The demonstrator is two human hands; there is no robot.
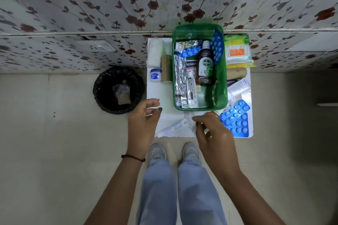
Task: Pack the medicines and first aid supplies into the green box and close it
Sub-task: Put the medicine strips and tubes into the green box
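The open green box [222, 97] stands on a small white table [164, 97]. Inside it lie a Dettol bottle [205, 64], foil strips [180, 76], a Cipladine carton [192, 91] and blue blister packs [216, 47]. More blue blister packs [236, 118] lie at the table's front right, and a white tube [173, 127] lies at the front edge between my hands. My left hand [144, 120] hovers open over the front left corner. My right hand [214, 129] is in front of the box, fingers pinched on a small clear plastic wrapper [191, 121] that shows only faintly.
Left of the box are a white bandage roll [155, 51], a Vaseline jar [155, 75] and a brown block [166, 68]. To its right are a cotton bud pack [237, 51], a beige roll [236, 73] and a white tube [238, 87]. A black bin [118, 89] stands on the floor at left.
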